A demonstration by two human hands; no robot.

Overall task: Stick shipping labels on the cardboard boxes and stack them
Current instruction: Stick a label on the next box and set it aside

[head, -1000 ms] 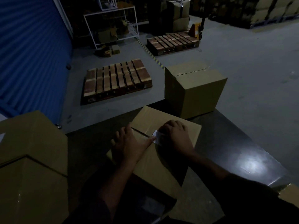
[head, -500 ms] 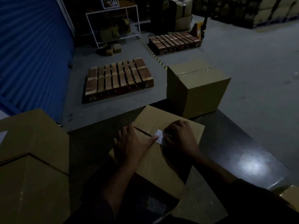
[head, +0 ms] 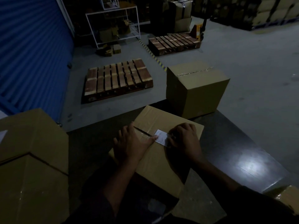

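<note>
A cardboard box lies on the dark table in front of me. A small white shipping label sits on its top by the taped seam. My left hand lies flat on the box, its thumb touching the label's left edge. My right hand presses the label's right side with curled fingers; that part of the label is hidden. A second taped box stands at the table's far edge. A large box with a white label corner stands at my left.
Two wooden pallets lie on the grey floor beyond the table. A blue roller door fills the left. A white rack and stacked cartons stand at the back. Another box corner shows at lower right.
My right hand has slid to the right along the label, uncovering more of its white face. My left hand stays flat on the box.
</note>
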